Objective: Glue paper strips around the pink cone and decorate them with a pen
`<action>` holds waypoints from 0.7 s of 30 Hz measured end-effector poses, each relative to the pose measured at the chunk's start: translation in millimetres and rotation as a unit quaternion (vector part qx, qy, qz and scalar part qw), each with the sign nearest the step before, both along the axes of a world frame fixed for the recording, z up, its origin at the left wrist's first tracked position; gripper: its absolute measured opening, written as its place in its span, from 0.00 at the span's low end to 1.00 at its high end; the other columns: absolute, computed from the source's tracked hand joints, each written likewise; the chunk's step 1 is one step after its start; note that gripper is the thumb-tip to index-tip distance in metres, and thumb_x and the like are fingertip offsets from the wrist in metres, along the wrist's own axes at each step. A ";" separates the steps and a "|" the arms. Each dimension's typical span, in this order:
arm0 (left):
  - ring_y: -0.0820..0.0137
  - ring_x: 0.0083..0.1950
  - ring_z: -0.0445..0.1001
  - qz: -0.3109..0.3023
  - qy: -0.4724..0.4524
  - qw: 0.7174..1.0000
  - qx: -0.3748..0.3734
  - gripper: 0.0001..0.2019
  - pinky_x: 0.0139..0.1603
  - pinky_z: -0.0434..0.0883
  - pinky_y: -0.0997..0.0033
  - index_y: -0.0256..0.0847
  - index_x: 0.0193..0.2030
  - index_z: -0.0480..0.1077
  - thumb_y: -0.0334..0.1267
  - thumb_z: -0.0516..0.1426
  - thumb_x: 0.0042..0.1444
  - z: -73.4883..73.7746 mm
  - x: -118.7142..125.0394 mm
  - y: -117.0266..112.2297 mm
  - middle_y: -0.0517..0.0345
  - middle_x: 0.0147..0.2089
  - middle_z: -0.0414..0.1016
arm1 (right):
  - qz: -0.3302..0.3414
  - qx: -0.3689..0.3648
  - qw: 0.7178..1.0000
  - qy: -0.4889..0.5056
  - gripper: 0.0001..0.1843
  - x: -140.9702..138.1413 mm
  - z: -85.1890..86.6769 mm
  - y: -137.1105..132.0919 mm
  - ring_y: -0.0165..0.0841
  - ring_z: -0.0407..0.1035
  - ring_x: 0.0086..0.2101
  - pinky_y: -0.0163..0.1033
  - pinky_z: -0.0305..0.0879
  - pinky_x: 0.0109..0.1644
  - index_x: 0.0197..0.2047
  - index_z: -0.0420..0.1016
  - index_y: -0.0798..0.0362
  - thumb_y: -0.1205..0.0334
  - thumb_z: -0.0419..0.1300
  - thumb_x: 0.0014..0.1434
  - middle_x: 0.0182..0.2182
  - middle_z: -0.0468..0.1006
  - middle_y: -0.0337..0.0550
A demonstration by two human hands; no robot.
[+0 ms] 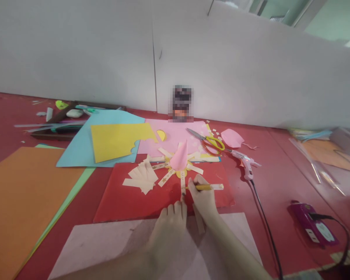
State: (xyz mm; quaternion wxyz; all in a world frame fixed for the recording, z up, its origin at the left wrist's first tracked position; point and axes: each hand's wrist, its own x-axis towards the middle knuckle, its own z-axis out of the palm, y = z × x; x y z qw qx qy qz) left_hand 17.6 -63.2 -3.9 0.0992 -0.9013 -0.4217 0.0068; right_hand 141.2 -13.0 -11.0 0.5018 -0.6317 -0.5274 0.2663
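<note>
My right hand [202,197] grips a yellow pen [205,187], its tip on a cream paper strip [182,182]. My left hand [170,221] lies flat beside it on the red sheet [128,200], fingers stretched out, fingertips near the strip's lower end. The strip is one of several that fan out from a pink paper cone [179,157] on a yellow disc. A loose pile of cream strips [142,177] lies to the left on the red sheet.
Scissors [208,140] and a glue gun [246,163] with black cord lie right of the craft. Yellow [116,140], blue, pink, orange [23,202] and white [96,243] sheets surround it. A purple device [313,225] sits at right, a tray of tools [61,120] at back left.
</note>
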 end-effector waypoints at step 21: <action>0.65 0.29 0.69 0.002 -0.012 1.000 0.013 0.21 0.28 0.67 0.65 0.25 0.50 0.67 0.26 0.51 0.48 0.1 -0.2 0.0 0.47 0.32 0.68 | 0.034 -0.044 0.998 0.035 0.17 0.9 -2.9 -2.7 0.23 0.57 0.16 0.28 0.55 0.21 0.20 0.54 0.50 0.54 0.53 0.56 0.13 0.62 0.29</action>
